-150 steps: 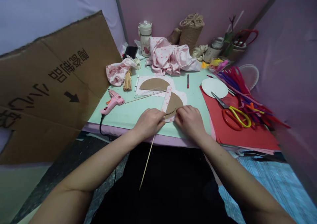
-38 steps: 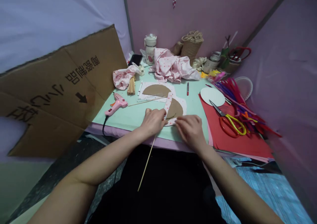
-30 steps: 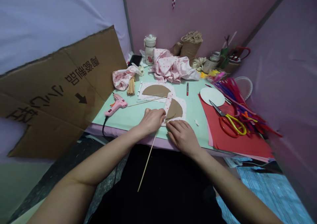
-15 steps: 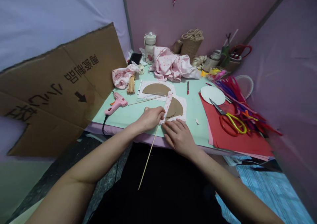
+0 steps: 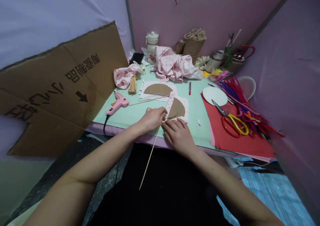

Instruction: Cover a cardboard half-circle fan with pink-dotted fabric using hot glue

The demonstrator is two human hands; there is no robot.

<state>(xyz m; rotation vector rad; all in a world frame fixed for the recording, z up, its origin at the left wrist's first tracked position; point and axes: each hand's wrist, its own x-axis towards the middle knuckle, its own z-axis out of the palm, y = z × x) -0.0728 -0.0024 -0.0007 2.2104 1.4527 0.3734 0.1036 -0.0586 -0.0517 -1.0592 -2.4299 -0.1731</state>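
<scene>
Left hand [image 5: 153,119] and right hand [image 5: 179,133] at a cardboard half-disc [image 5: 177,108] on the tabletop [image 5: 131,115].
Left fingers bunch at the folded dotted fabric [image 5: 170,102], pinch uncertain; right fingers lie outstretched along its lower edge. A bamboo skewer [image 5: 150,157] projects past the tabletop's near edge.

Both bare arms [image 5: 110,156] reach forward, angled inward; the left hand [image 5: 153,118] is curled in, fingers bunched; the right hand [image 5: 178,134] is palm down, fingers loosely extended, just beside it.
</scene>
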